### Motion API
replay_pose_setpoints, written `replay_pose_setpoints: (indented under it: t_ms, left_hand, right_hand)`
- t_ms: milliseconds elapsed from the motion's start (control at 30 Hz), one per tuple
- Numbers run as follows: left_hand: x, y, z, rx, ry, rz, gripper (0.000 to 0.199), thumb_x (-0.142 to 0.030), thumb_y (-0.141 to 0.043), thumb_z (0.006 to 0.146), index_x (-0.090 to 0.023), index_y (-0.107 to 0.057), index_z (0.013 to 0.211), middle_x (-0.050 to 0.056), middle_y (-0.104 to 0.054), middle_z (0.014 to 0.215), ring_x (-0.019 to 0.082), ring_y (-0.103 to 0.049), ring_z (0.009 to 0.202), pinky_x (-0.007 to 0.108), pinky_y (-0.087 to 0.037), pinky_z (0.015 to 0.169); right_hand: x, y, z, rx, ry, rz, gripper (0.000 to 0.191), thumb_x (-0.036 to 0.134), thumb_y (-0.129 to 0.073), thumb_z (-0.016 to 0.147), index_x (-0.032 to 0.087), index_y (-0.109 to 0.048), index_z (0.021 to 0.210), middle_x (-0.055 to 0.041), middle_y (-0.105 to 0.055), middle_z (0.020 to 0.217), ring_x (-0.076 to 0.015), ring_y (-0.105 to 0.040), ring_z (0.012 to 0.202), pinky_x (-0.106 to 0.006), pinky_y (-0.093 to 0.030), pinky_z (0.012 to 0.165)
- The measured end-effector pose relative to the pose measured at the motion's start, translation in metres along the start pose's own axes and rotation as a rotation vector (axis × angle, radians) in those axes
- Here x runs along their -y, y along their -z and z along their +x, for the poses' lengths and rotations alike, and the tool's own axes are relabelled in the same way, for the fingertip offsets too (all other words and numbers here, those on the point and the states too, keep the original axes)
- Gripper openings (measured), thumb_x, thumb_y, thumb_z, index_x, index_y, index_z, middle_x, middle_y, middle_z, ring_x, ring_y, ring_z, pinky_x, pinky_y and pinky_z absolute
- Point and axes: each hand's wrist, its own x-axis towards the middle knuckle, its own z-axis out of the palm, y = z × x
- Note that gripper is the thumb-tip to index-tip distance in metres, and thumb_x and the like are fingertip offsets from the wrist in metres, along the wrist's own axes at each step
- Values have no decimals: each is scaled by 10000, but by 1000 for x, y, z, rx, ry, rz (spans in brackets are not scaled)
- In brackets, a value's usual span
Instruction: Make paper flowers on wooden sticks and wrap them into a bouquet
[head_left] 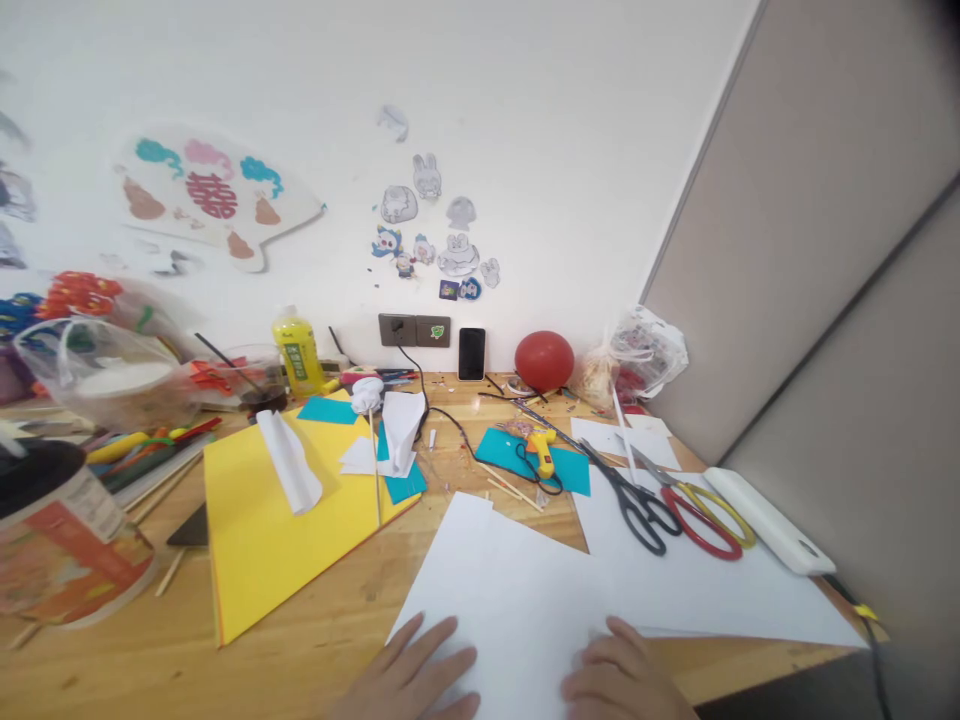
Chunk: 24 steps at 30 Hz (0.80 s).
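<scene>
Resting on the white paper (517,600), the left hand (416,675) has its fingers spread apart and laid flat, gripping nothing that shows. The right hand (626,675) touches the same sheet with its fingers slightly bent and closer together, also without a visible grip.

For writing, a red double-happiness character (212,195) stands out on the painted cutout (217,190) on the wall. The yellow bottle (298,350) carries a green label with characters too small to read, and the print on the orange-and-white tub (71,540) at far left is blurred.

The white paper lies on the counter (322,650), between and under the two hands, reaching forward beyond the fingertips. To its right, black-handled scissors (637,510) and red-handled scissors (701,525) rest on other white sheets (720,600). Ahead sits a yellow glue gun (541,450) on teal paper (574,470); to the left lies yellow paper (285,560).
</scene>
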Motion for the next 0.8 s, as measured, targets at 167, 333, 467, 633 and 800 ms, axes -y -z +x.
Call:
replay_pose_setpoints:
  t_ms: [167,333,467,633,800]
  left_hand:
    - [-4,-23,-10,-54,108,-125,455,-301,-417,908,-316,-327,1353,-3,-644,1163,179,-447,1228,371,-344,1038]
    - [-9,-18,-9,-63,268,-189,661,-501,-349,885,-198,-131,1431,76,-582,1248,188,-515,1167,315,-413,983]
    - [-15,-4,1,-89,306,-136,710,-462,-439,855,-166,-139,1426,79,-593,1232,187,-552,1123,316,-452,946]
    - [-21,-8,3,-71,329,-69,709,-449,-476,837,-140,-195,1410,92,-577,1251,201,-529,1147,327,-451,948]
    - [-22,-13,5,-75,284,-2,694,-473,-434,853,-117,-210,1406,101,-542,1290,198,-489,1187,307,-416,980]
  right_hand:
    - [14,19,59,22,-154,86,108,172,-468,784,229,-544,838,-4,-634,836,-179,-524,836,-432,-254,988]
    - [22,12,88,179,-165,145,189,283,-494,811,232,-548,985,-14,-580,965,-190,-464,947,-424,-114,1048]
    - [23,11,90,247,-90,172,352,387,-536,804,229,-501,1116,-30,-550,1064,-204,-433,1007,-414,-100,1054]
    - [24,12,89,286,-46,203,464,437,-546,797,209,-455,1191,-63,-496,1187,-223,-399,1085,-414,-126,1054]
    - [28,8,89,253,-33,215,457,428,-580,788,198,-474,1168,-71,-495,1203,-224,-388,1113,-398,-143,1059]
